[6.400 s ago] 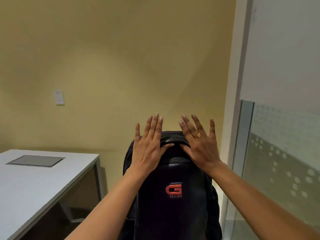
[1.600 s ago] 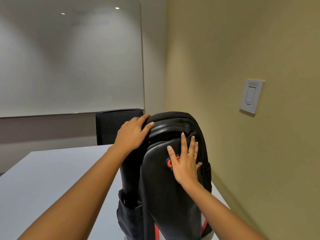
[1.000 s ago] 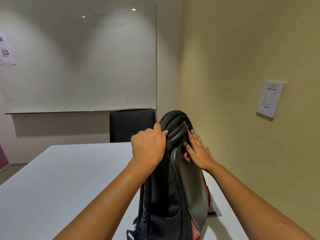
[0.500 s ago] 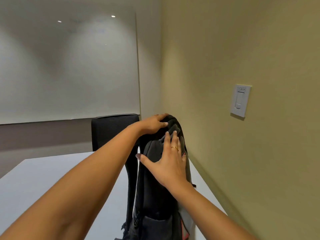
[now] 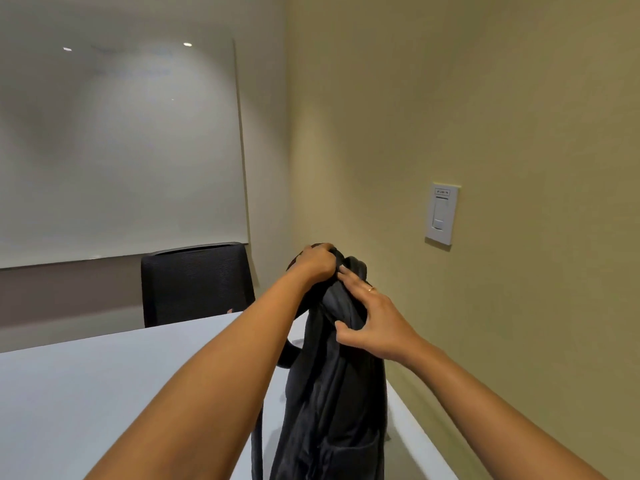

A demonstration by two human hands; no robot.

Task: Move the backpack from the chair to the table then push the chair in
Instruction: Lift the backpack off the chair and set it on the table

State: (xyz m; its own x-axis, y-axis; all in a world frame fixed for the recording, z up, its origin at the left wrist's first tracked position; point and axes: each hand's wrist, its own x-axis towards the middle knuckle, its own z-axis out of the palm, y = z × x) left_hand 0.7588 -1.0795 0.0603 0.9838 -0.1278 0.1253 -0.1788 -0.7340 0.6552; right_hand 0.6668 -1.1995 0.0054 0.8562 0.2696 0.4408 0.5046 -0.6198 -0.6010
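Note:
The black backpack [image 5: 332, 393] stands upright on the white table [image 5: 104, 393], near the table's right edge by the yellow wall. My left hand [image 5: 316, 263] is closed over the backpack's top. My right hand [image 5: 372, 327] rests against its upper right side with the fingers spread around the fabric. A shoulder strap hangs down on the backpack's left side. The chair that the backpack came from is out of view.
A black mesh chair [image 5: 195, 282] stands at the table's far end under a whiteboard [image 5: 121, 150]. A light switch [image 5: 442, 213] is on the yellow wall to the right. The wall runs close along the table's right edge.
The backpack has turned so its back panel and straps face me. My right hand has slid lower on its side, and my left hand keeps its hold on the top.

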